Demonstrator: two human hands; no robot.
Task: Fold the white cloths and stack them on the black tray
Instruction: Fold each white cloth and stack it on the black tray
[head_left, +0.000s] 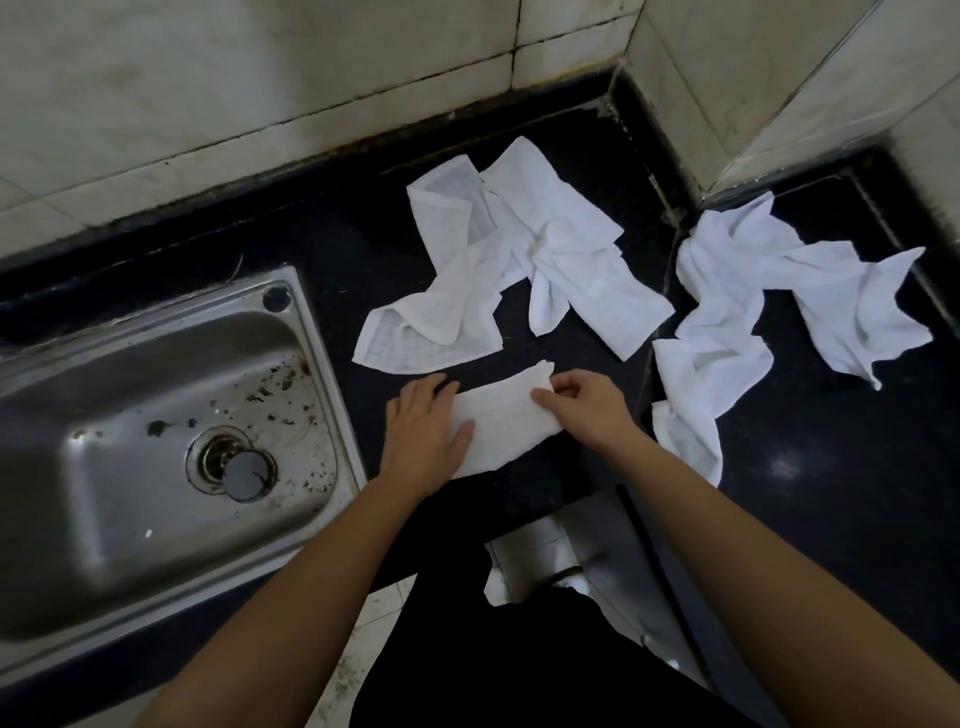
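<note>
1. The left hand (426, 431) lies flat, fingers straight, pressing the left end of a folded white cloth (506, 415) on the black counter (337, 249).
2. The right hand (576, 410) pinches its right edge.
3. Crumpled cloths (550, 249) lie just beyond, with more cloths (753, 291) to the right and a steel sink (104, 374) to the left.

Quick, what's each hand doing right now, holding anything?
Left hand: open, pressing flat on the folded white cloth.
Right hand: closed, pinching that cloth's right end.
</note>
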